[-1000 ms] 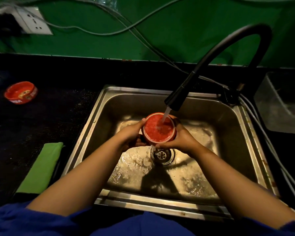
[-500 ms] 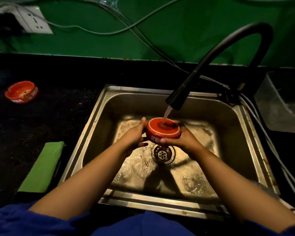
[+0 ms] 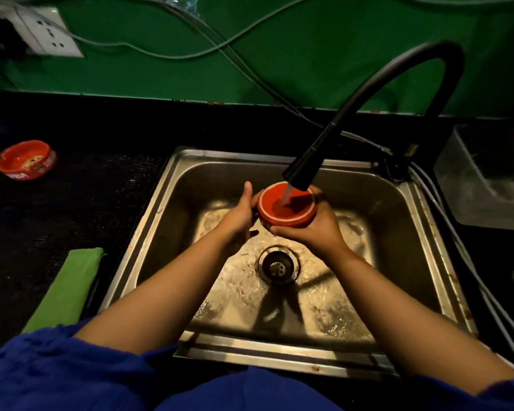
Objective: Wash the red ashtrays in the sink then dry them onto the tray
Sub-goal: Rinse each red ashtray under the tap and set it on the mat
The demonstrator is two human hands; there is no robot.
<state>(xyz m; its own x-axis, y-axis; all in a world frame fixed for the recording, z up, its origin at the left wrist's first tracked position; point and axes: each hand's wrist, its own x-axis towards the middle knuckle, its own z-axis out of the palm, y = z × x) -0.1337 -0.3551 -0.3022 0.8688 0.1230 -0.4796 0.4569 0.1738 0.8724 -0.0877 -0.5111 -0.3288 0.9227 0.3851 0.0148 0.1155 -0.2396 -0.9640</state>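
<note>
Grip: our right hand (image 3: 315,232) cups the ashtray (image 3: 276,216); left hand (image 3: 238,218) seemingly holds its side.
Rinse: we must turn it under the tap (image 3: 301,170).

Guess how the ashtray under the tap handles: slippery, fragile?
Likely slippery: faucet water runs over the glossy ashtray, and the left hand and right hand grip it. Probably stiff and chippable if dropped into the steel sink.

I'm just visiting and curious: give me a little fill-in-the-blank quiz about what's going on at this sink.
1. The left hand and right hand hold a ___ ashtray under the running faucet.
2. The second ashtray sits on the counter to the ___ of the sink.
3. The folded cloth beside the sink is ___.
Missing words: red, left, green.
</note>
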